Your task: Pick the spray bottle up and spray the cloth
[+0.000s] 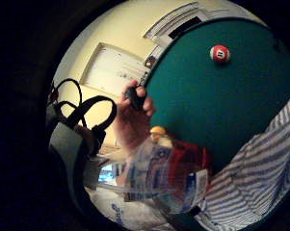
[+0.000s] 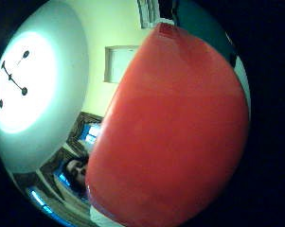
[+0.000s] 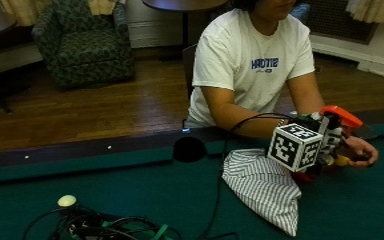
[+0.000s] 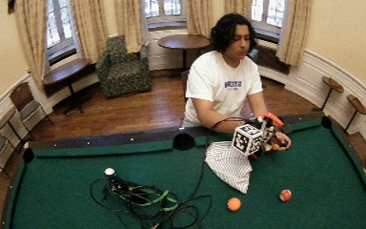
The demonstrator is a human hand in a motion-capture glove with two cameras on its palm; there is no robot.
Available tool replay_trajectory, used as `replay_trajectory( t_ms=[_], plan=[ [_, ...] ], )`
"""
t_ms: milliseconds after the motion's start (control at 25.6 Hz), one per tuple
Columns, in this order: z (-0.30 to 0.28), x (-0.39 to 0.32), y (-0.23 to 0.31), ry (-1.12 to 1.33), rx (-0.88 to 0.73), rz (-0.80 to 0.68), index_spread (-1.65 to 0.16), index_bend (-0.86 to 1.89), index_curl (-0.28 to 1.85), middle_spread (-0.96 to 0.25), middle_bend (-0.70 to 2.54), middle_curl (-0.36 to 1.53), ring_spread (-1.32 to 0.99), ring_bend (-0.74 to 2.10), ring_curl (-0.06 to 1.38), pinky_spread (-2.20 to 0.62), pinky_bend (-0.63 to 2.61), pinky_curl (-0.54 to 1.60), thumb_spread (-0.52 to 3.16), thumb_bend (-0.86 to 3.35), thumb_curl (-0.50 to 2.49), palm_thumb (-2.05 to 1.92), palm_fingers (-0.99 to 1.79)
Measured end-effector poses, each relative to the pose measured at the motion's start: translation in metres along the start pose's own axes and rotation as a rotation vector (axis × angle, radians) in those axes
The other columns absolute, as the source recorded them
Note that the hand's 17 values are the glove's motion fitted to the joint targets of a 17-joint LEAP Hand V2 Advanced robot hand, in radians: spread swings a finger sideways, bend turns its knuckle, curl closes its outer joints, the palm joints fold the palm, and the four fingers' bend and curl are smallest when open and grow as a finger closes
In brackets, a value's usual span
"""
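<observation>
One spray bottle [image 3: 335, 131], orange-topped, is clamped in the gloved right hand's [image 3: 325, 140] fingers, lifted off the tabletop [image 3: 112, 185] at the striped cloth's [image 3: 265, 187] two o'clock, presumably to aim its nozzle there.

Blue lettering runs across the chest of the person's white T-shirt [image 3: 264, 63], but the letters are too blurred to make out (a smaller line under it is no clearer). The label on the spray bottle [image 1: 168, 178] carries blue and red print that cannot be read. The red-striped billiard ball [image 1: 220, 53] on the green table [image 1: 217, 106] shows a white number spot; its digits look like 11, not surely.
</observation>
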State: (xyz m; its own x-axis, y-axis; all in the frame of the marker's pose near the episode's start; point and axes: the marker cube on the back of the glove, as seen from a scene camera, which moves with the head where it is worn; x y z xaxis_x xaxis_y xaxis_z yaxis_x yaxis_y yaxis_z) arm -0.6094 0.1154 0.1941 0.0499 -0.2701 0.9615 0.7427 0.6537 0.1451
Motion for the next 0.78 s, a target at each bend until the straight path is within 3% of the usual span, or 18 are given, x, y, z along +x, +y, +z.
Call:
replay_trajectory(
  t_ms=[352, 782],
  plan=[
    [0.015, 0.022, -0.033, 0.007, 0.036, 0.009, -0.28, 0.34, 0.64, -0.22, 0.56, 0.60, -0.22, 0.71, 0.51, -0.29, 0.49, 0.43, 0.36, -0.02, 0.85, 0.94, 1.35],
    [0.036, 0.034, -0.111, 0.002, 0.011, 0.006, -0.28, 0.36, 0.64, -0.21, 0.56, 0.60, -0.22, 0.71, 0.51, -0.29, 0.49, 0.43, 0.33, -0.03, 0.86, 0.94, 1.36]
  ],
)
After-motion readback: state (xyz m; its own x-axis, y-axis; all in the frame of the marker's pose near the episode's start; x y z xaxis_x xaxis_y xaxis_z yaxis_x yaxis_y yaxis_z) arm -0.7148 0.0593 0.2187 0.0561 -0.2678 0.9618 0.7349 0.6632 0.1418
